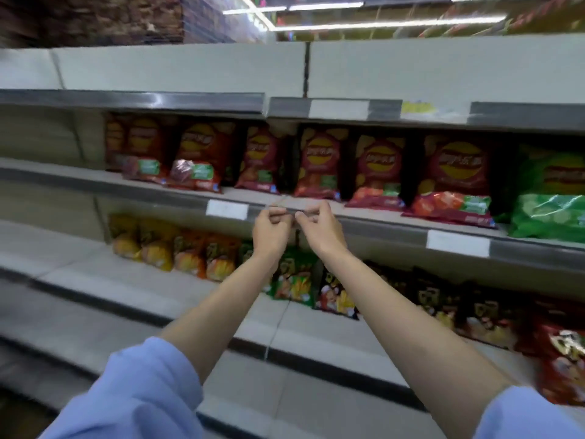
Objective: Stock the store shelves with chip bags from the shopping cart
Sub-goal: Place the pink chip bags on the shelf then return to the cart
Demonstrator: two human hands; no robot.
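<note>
Both hands are raised side by side at the grey metal lip of the middle shelf (380, 224). Left hand (271, 231) and right hand (319, 228) have fingers curled inward, fingertips nearly touching; whether they pinch anything cannot be told through the blur. Seven glossy red chip bags (319, 163) stand along that shelf, puffed and crinkled, one green bag (552, 198) at their right. Three white paper price tags (226, 209) sit on its edge. Light blue fabric sleeves (142, 397) cover both upper arms
</note>
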